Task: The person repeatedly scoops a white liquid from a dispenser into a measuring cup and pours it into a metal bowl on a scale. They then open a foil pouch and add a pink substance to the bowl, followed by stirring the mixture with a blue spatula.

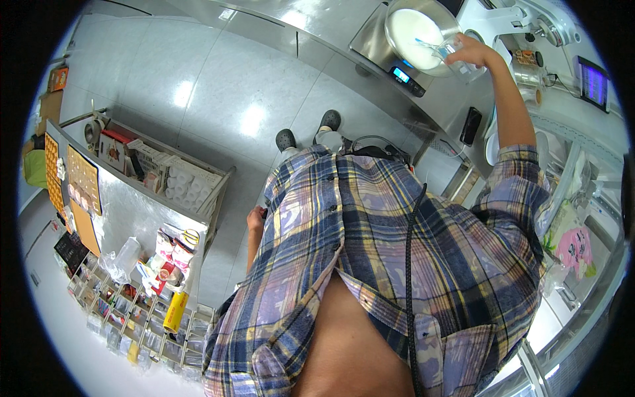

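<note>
In my right hand [474,52] is a clear plastic measuring cup [454,49], tilted over the rim of a stainless steel mixing bowl [454,17]. White liquid [414,34] fills the lower part of the bowl; blue and clear streaks near the cup's lip could be its markings or a utensil, I cannot tell. Under the bowl is a kitchen scale [404,79] with a lit display. My left hand [256,218] hangs low beside my plaid shirt, fingers curled and partly hidden. Whether it holds the dark thing at its edge is unclear.
A white stand mixer [506,22] stands beyond the bowl. A phone [470,126] with a cable lies on the steel counter [436,106]. To the left, a steel table [139,211] carries bags and moulds, above a shelf of crates [191,181]. A purple-lit lamp [593,84] is at right.
</note>
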Motion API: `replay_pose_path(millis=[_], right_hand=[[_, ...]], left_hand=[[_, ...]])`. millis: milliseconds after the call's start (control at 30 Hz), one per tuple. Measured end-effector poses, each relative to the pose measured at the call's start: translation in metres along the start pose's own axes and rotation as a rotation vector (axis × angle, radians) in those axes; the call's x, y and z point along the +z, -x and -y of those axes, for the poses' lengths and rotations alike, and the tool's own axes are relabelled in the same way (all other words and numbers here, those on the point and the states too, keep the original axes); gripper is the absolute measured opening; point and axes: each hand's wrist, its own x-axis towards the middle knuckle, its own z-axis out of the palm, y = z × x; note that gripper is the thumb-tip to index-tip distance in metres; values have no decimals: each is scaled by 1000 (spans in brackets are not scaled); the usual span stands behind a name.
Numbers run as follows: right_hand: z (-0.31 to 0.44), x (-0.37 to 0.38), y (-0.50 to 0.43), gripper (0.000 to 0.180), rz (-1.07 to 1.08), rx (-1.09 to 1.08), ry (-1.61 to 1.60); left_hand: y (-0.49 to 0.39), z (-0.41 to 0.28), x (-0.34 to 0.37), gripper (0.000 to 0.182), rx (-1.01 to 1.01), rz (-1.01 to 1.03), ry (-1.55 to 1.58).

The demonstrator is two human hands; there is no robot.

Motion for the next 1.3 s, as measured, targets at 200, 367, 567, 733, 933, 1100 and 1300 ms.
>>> replay_pose_path(millis=[200,367,567,733,933,1100,1300], right_hand=[[45,-27,-7,81,143,-14,206],[87,-37,-16,72,210,52,426],[69,-65,1,83,181,-352,511],[24,23,43,95,-378,4,-302],[2,213,206,86,-767,-74,-1442],[85,335,360,89,-828,208,-1713],[255,394,518,88,-834,632,-2064]], left_hand=[[15,-25,8,23,-33,-14,81],[2,-2,0,27,150,96,-146],[-60,42,-19,35,239,206,17],[-114,-39,-37,29,451,402,-224],[-193,-206,3,29,252,666,-452],[-219,-309,92,23,28,717,-840],[-149,-327,217,31,53,1016,-1460]])
